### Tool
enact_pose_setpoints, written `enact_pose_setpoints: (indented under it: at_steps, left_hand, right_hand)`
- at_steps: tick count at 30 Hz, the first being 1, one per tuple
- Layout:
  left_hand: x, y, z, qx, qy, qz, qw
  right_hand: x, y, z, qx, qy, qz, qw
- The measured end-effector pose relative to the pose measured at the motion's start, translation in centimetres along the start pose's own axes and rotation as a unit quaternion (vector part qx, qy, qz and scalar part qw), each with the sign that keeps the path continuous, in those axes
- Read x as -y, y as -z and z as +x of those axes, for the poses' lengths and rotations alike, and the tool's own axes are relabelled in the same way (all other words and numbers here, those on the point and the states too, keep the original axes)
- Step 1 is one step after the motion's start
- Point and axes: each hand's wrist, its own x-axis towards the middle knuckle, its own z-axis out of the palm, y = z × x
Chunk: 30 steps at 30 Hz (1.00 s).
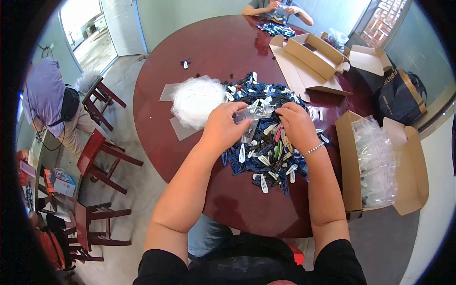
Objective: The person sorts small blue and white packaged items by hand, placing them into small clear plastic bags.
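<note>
A heap of snap hair clips point(262, 159), mostly navy, black and white, is spread on the table in front of me. My left hand point(225, 124) is over the left side of the heap, with thumb and fingers closed on a small clear plastic bag point(245, 115). Over the right side, my right hand point(299, 125) has its fingers pinched together close to the bag; what lies between the fingertips is hidden. Left of the heap is a pile of flat clear plastic bags point(195, 102), close to my left hand.
The round dark-red table point(166, 61) carries an open cardboard box point(349, 161) of filled bags at right and another cardboard box point(313, 54) farther back. A person's hands point(280, 8) work across the table. Wooden stools point(102, 154) stand at left, near other people.
</note>
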Motion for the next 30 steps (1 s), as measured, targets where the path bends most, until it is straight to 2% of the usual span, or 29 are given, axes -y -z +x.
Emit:
enact_pose_setpoints:
  at_steps: [2, 7, 13, 16, 19, 24, 26, 30]
  left_hand:
    - [0.1, -0.1, 0.0, 0.003, 0.002, -0.006, 1.0]
    - [0.0, -0.1, 0.0, 0.004, 0.002, -0.004, 1.0]
    - [0.5, -0.2, 0.0, 0.001, -0.006, -0.011, 1.0]
    - [0.3, -0.1, 0.0, 0.005, -0.004, -0.011, 1.0]
    - [0.0, -0.1, -0.1, 0.009, 0.001, -0.007, 1.0]
    - [0.5, -0.3, 0.0, 0.009, -0.009, 0.001, 1.0]
    - [0.6, -0.5, 0.0, 0.005, 0.0, -0.009, 1.0]
    - [0.7, -0.5, -0.1, 0.006, -0.004, -0.008, 1.0]
  right_hand:
    - [-0.2, -0.2, -0.1, -0.008, 0.03, -0.02, 0.999]
    - [0.6, 0.9, 0.1, 0.081, -0.036, 0.107, 0.99]
    - [1.1, 1.3, 0.0, 0.115, -0.069, 0.121, 0.984]
    - [1.2, 0.8, -0.1, 0.087, -0.026, 0.067, 0.994]
    - [1.4, 0.3, -0.1, 0.079, -0.001, 0.093, 0.993]
    - [1.7, 0.0, -0.2, 0.075, 0.003, 0.096, 0.993]
    - [1.9, 0.2, -0.1, 0.092, -0.023, 0.108, 0.99]
    - [2.3, 0.2, -0.1, 0.062, -0.02, 0.118, 0.991]
